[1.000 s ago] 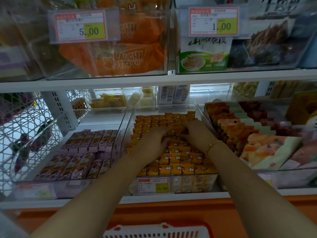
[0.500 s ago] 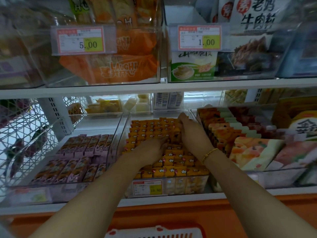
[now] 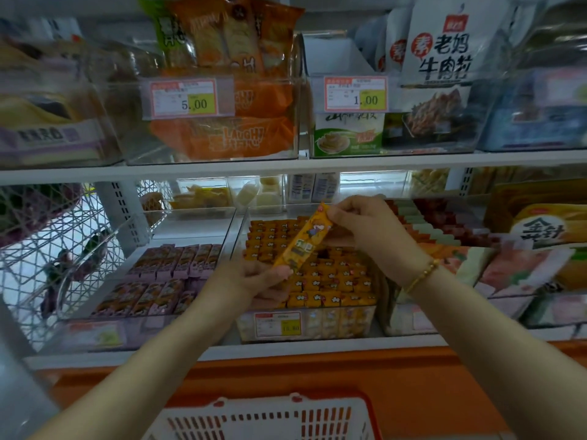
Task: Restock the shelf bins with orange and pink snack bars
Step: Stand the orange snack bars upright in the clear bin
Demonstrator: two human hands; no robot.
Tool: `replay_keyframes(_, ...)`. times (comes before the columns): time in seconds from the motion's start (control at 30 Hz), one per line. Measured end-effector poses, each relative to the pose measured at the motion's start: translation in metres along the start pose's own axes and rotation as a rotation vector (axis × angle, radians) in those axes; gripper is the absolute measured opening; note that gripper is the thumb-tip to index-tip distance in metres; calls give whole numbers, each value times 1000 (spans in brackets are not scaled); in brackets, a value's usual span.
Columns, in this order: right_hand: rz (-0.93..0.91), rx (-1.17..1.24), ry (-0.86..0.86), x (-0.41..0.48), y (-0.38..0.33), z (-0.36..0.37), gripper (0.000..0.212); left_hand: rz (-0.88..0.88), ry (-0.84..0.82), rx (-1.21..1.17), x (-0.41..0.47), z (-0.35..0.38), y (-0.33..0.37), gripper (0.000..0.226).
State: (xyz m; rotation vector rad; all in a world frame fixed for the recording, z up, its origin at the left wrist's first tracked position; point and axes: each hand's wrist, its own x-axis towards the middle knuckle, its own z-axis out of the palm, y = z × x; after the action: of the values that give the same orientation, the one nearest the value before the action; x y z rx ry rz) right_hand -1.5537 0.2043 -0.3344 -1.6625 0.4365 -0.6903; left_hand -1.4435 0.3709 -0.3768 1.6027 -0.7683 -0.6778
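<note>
Beneath the left hand [image 3: 254, 281] and right hand [image 3: 365, 230], on the white lower shelf [image 3: 317, 348]: a clear bin [image 3: 343, 322] packed with orange bars [image 3: 333, 277]. Just left of the left hand, a second bin [image 3: 95, 336] of pink bars [image 3: 178, 262]. Right of the right hand, a third bin [image 3: 409, 319] of mixed packets [image 3: 508, 274]. Above the hands, an upper shelf [image 3: 222, 169] bearing further bins [image 3: 297, 100] of snack bags [image 3: 222, 138].

We see a long orange snack bar [image 3: 301, 241] in glossy plastic film above the clear smooth hard-plastic bin [image 3: 349, 322]. Left of that bin stands white coated wire mesh [image 3: 47, 249]. Below it is a matt red-and-white slotted plastic basket [image 3: 317, 408].
</note>
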Motion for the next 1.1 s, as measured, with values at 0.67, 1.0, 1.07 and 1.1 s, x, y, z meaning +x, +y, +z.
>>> replay_keyframes(0.67,371,122,-312,-3,2,12,25,-117,-78,-32,-36,-29,-44,25)
replay_keyframes(1.0,321,-123,-464,4,8,16,33,-45,-61,64,-38,-33,-45,26)
replay_keyframes(1.07,297,-214,-500,6,12,17,30,-40,-50,51,-38,-32,-46,28)
replay_keyframes(1.1,293,-214,-513,7,14,17,28,-53,-39,4,-38,-31,-46,31)
